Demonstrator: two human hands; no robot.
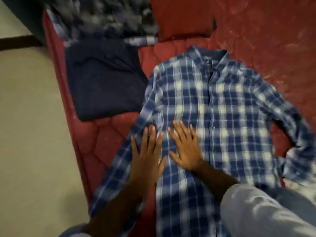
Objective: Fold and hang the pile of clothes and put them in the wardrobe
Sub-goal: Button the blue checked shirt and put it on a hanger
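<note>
A blue and white plaid shirt (220,106) lies spread flat, buttoned front up, on a red quilted bed (106,134), collar towards the far side. My left hand (147,156) lies flat with straight fingers on the shirt's left sleeve. My right hand (184,147) presses flat on the shirt's body just beside it. Both hands lie side by side, fingers pointing away from me. The shirt's other sleeve bends back at the right edge.
A folded dark navy garment (104,82) lies on the bed left of the shirt. Behind it sits a dark patterned cloth pile (102,19) and a red pillow (184,16). Pale floor (30,134) runs along the bed's left edge.
</note>
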